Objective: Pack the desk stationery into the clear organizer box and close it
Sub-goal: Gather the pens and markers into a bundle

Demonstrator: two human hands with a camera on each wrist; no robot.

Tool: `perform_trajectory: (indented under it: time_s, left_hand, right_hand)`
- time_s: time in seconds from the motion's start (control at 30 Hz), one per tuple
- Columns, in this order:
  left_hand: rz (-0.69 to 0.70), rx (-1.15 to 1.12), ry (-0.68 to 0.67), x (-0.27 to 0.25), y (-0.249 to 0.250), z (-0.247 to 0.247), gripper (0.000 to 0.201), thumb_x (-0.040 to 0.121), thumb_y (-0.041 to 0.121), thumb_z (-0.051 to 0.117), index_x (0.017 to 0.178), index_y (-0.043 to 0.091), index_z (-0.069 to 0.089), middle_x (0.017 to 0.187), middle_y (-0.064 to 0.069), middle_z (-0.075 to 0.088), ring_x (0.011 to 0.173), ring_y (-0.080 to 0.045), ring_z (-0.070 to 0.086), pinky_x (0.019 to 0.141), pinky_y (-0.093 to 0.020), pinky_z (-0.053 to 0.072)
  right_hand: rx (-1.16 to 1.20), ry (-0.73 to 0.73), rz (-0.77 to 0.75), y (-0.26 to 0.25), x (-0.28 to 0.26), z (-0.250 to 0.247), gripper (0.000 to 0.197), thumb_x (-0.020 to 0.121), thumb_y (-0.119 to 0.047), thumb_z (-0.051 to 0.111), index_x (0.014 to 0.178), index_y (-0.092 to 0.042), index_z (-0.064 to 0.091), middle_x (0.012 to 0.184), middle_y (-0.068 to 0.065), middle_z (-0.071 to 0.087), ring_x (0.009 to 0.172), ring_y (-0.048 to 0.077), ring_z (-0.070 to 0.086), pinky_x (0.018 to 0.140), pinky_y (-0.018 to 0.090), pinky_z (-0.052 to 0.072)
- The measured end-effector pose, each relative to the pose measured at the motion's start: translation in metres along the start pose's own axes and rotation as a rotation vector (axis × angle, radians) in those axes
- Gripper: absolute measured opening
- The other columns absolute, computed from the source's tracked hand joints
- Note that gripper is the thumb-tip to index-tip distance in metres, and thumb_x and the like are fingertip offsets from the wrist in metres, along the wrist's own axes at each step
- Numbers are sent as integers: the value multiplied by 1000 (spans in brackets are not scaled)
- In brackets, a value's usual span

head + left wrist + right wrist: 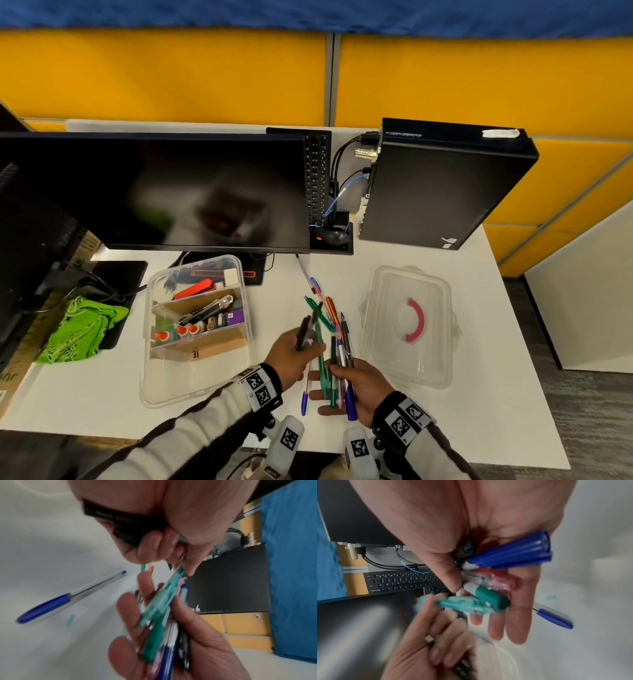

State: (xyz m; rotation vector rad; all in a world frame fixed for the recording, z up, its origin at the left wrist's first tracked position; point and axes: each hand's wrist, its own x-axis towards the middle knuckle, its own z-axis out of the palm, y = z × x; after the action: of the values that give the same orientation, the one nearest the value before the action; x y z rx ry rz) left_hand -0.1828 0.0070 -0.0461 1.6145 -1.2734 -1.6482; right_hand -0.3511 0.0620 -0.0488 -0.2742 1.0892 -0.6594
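My right hand (346, 383) holds a bundle of pens (340, 356) across its palm, thumb pressed over them; a blue cap (510, 553) and a green cap (491, 599) stick out. My left hand (306, 347) grips two black markers (120, 520) and pinches a teal pen (164, 592) that lies in the bundle. One blue-capped pen (304, 397) lies on the desk under the hands, and several more pens (323, 303) lie just beyond. The clear organizer box (150, 383) stands open to the left, partly filled. Its lid (435, 370), with a pink handle, rests to the right.
A dark monitor (164, 192) stands behind the box, with a keyboard (317, 178), mouse (334, 236) and black computer case (442, 185) at the back. A green cloth (82, 329) lies at the left. The white desk (479, 428) ends close to my wrists.
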Motion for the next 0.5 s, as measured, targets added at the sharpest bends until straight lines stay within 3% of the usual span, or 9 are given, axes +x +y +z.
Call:
perform_trajectory:
  time_s: [0.07,0.1,0.17,0.23,0.3,0.4,0.43,0.5]
  left_hand:
    - [151,5,112,-2,10,-5,9,89,25,72,94,30,66,55,10,49,51,-11,44,52,-24,42]
    - [228,56,105,-3,13,-8,13,89,26,72,95,37,67,61,8,55,56,-11,51,58,-25,47]
    - [368,206,-23,-8,15,-9,14,90,25,70,95,38,68,78,9,69,72,-6,64,72,-21,53]
    - [489,460,-185,-15,12,-5,12,90,24,66,97,33,69,83,13,69,77,-3,63,73,-19,52]
    - [537,664,-319,-17,2,-4,19,86,23,58,101,24,69,89,8,69,81,-9,63,74,-27,52]
    - [430,652,-382,-17,-11,-4,17,85,19,58,96,14,70,88,-3,69,79,-14,62,75,-38,53]
    - [334,552,-375,-19,-9,-4,11,86,18,62,91,13,71,83,0,70,74,-9,61,73,-39,53]
    - [147,273,-338,-22,1,-2,12,88,10,65,83,19,72,68,11,68,58,0,56,60,-31,48]
  right_hand:
    - [48,31,33,-1,0,-4,17,102,-14,55,111,-2,61,115,24,75,94,45,73,75,52,61]
    - [76,37,47,-1,-1,-6,19,102,-16,54,113,-2,60,115,25,74,94,45,73,75,51,61]
    - [151,36,69,-1,-1,-7,25,102,-20,53,116,0,61,114,27,74,92,44,74,73,50,63]
    - [254,53,71,-1,4,-8,34,95,-23,60,118,2,65,106,27,75,86,42,76,69,50,63]
    - [343,50,53,-5,8,-8,40,86,-24,68,117,1,67,103,26,73,86,41,74,74,55,61]
    - [287,6,12,-9,9,-10,42,81,-19,77,116,1,64,101,28,69,87,42,71,80,58,58]
    - [256,5,7,-9,8,-11,44,79,-18,77,116,3,65,101,29,70,87,43,71,79,58,59]
    - [233,-15,-4,-8,8,-13,40,84,-12,75,120,4,65,103,27,69,92,44,72,80,61,58]
